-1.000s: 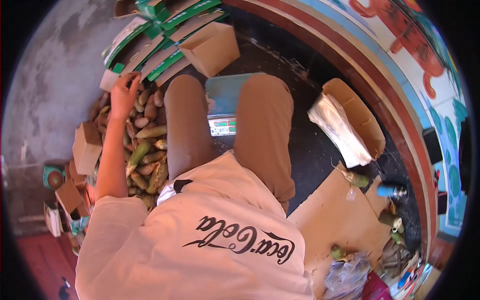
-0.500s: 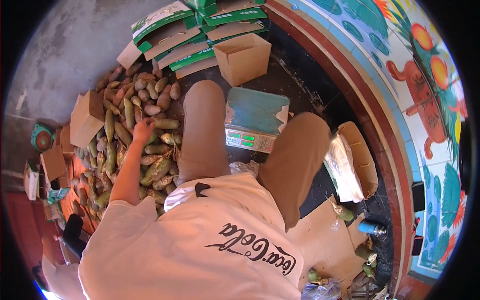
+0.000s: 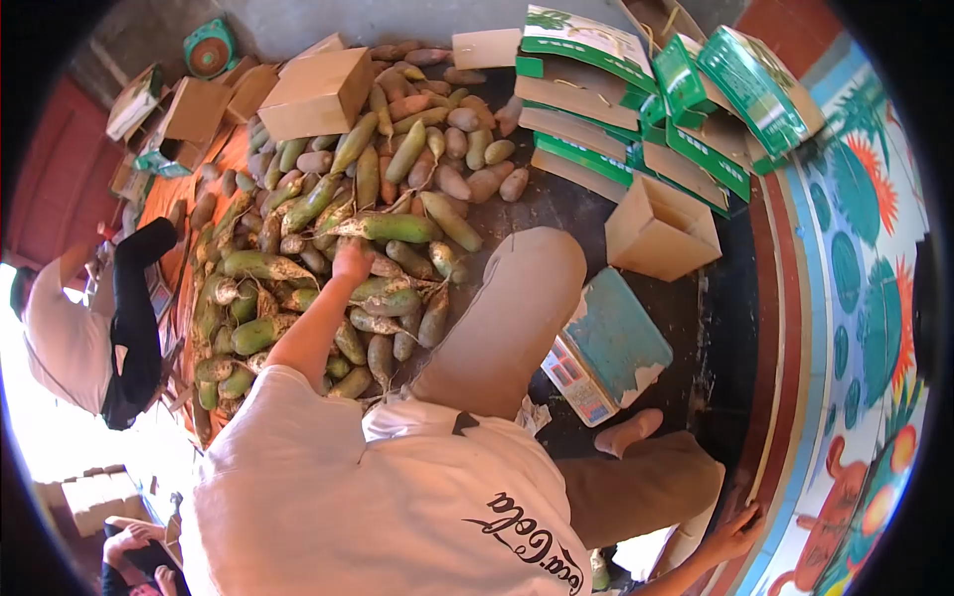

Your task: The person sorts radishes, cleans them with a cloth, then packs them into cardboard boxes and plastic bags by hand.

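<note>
Right hand (image 3: 733, 534), lower right of frame: finger closure cannot be told. Left hand (image 3: 353, 260), left of centre: fingers partly hidden, grip cannot be told. Green radish (image 3: 393, 227) just above it in frame, apparently touching. Radish pile (image 3: 260, 333) surrounds both. Beyond, upper left: cardboard box (image 3: 316, 99); upper right: green cartons (image 3: 581, 50).

Green cartons (image 3: 676, 79) and an open brown box (image 3: 661, 241) stand near a colourful wall mural (image 3: 879, 288)
</note>
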